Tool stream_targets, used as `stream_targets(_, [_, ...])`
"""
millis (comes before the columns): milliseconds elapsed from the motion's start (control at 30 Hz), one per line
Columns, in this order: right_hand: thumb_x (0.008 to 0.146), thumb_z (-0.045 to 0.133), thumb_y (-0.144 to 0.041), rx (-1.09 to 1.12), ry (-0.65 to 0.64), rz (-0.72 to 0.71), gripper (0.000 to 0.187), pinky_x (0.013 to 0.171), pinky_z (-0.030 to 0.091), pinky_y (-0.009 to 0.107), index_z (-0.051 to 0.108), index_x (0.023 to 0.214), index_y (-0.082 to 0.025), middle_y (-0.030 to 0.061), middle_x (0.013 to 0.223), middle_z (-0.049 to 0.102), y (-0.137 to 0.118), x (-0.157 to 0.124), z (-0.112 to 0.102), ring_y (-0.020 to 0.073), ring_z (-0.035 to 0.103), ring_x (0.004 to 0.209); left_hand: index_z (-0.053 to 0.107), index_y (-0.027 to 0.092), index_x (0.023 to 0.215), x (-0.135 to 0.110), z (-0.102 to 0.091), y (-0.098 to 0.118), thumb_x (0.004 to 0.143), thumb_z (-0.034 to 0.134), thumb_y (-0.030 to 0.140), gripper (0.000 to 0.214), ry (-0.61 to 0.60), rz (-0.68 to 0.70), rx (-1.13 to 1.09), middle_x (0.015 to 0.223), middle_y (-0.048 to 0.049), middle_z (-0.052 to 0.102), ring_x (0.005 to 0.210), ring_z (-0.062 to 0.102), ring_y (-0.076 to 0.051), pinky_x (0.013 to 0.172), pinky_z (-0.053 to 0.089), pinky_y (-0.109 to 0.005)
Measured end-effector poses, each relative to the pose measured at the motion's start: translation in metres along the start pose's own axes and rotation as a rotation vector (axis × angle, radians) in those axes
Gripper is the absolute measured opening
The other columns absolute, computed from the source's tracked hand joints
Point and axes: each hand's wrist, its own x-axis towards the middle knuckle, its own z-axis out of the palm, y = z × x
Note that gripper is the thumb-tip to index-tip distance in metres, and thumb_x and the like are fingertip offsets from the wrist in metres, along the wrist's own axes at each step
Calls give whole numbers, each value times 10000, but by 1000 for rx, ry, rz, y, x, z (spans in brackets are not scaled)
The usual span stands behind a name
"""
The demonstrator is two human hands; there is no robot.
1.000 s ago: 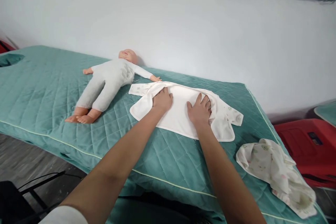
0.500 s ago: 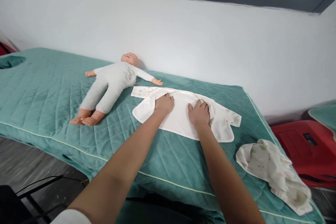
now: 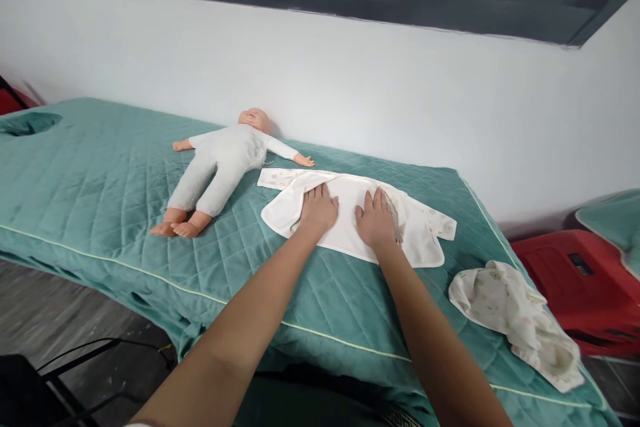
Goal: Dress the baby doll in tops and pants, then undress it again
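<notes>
A white baby shirt (image 3: 345,213) with patterned sleeves lies spread open on the green quilted bed cover. My left hand (image 3: 320,207) rests flat on its inner cloth, beside the turned-back left front. On the right half, my right hand (image 3: 376,219) also lies flat, fingers stretched, next to the folded-back right front. Neither hand grips anything. Just left of the shirt a baby doll (image 3: 227,157) lies on its back, arms spread, in a white cloth body; one of its hands is close to the shirt's left sleeve.
A crumpled patterned baby garment (image 3: 517,323) lies at the bed's right end. The green bed cover (image 3: 110,180) has an opening at the far left. A white wall (image 3: 400,93) runs behind the bed, and a red plastic chair (image 3: 580,280) stands to the right.
My fingers have straightened and flattened on the cloth, where before they were more bent at the folded edges. The view has tilted up a little, showing more of the window.
</notes>
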Motion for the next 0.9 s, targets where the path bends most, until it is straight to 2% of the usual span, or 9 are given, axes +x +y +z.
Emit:
stream_targets(100, [1019,277,-326,11,-43,-65,611,1208,248,434,314,1558,-39,224,1658,219,2,2,1,297,207,1546,275,67,1578,-5,1,-2,1010,290,402,660,12,39,8,1627,-184,337,1501,325,-313,1253,227,-462])
stream_targets(267, [1029,250,-336,2,-85,-68,607,1217,239,423,337,1551,-39,207,1643,277,4,5,4,281,234,1539,197,96,1607,1,-2,-4,995,323,389,690,-9,94,-27,1687,-163,174,1534,257,-326,1249,249,-469])
stream_targets(433, [1037,270,-386,-17,-82,10,605,1205,241,453,345,1554,-81,238,1642,256,2,2,4,316,220,1542,181,51,1599,20,1,-7,990,342,364,703,-34,119,-94,1698,-175,77,1564,174,-282,1266,217,-392])
stream_targets(600, [1035,281,-444,-3,-97,69,635,1197,234,457,345,1548,-75,272,1632,253,0,7,0,334,224,1536,193,70,1599,27,2,-8,980,381,367,711,3,106,-137,1704,-161,2,1576,106,-281,1272,204,-405])
stream_targets(800, [1027,295,-468,20,-63,141,665,1194,225,457,354,1537,-46,280,1602,314,0,15,1,344,296,1502,175,108,1609,22,-4,-8,976,382,348,708,33,90,-145,1712,-106,-1,1580,96,-258,1263,243,-399])
stream_targets(900, [1024,304,-464,23,-46,130,665,1191,230,467,365,1519,-25,285,1590,332,2,17,3,349,314,1489,225,101,1595,21,-5,-8,977,387,339,682,30,92,-133,1710,-122,32,1574,140,-263,1257,260,-403])
